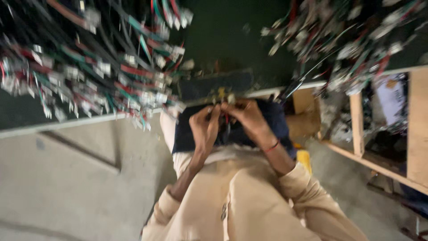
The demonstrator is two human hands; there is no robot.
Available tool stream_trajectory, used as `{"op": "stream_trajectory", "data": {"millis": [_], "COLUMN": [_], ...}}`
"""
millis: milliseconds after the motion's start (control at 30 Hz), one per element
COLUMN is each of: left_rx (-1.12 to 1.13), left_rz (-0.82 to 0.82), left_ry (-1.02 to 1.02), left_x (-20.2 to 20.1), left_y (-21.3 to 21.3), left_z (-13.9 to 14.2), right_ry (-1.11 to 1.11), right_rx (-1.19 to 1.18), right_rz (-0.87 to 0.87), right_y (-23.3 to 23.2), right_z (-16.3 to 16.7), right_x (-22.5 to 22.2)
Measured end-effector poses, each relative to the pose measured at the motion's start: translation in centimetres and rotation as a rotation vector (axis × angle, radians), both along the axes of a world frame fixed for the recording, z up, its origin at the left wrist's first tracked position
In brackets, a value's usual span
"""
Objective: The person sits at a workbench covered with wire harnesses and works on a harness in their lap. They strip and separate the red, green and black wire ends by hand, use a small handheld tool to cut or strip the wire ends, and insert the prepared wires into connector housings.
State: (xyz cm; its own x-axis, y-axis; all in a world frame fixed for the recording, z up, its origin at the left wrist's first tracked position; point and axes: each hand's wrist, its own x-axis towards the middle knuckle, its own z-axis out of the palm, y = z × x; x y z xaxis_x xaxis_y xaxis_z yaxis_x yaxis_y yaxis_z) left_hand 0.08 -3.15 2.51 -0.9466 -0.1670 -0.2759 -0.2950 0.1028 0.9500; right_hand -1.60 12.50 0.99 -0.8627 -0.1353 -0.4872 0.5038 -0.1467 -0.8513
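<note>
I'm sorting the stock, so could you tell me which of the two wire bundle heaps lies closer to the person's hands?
The left heap: its lower edge nearly reaches the left hand, whereas the right heap sits farther off, up in the far corner.

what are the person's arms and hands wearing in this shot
Both arms wear cream, beige sleeves pushed up toward the elbows, leaving the forearms bare. The right hand has a thin red band around its wrist. The left hand is bare, no glove or band visible. The picture is motion-blurred, so finer detail is lost.
</note>
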Motion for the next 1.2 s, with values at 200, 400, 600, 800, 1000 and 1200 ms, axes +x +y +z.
{"op": "stream_trajectory", "data": {"millis": [200,400,600,800,1000,1200], "left_rx": [-0.035,0.015,0.024,0.082,0.146,0.357], "left_rz": [-0.010,-0.008,0.019,0.106,0.117,0.061], "left_ry": [0.000,-0.001,-0.030,0.062,-0.012,-0.097], "left_x": [-0.3,-0.3,-0.4,-0.3,0.0,1.4], "left_y": [0.0,0.2,0.1,1.1,1.2,-0.2], "left_z": [0.8,0.4,0.0,-1.0,-0.5,1.0], "right_ry": [0.061,0.030,-0.004,-0.010,0.005,0.048], "right_rx": [-0.082,-0.080,-0.072,-0.093,-0.026,-0.050], "right_rz": [0.045,0.033,0.019,0.019,0.005,-0.065], "right_y": [0.2,0.2,0.1,0.0,-0.3,-0.8], "right_z": [-0.3,-0.2,0.4,1.2,1.0,0.5], "right_x": [-0.2,-0.2,-0.5,-0.2,-0.3,-0.3]}}
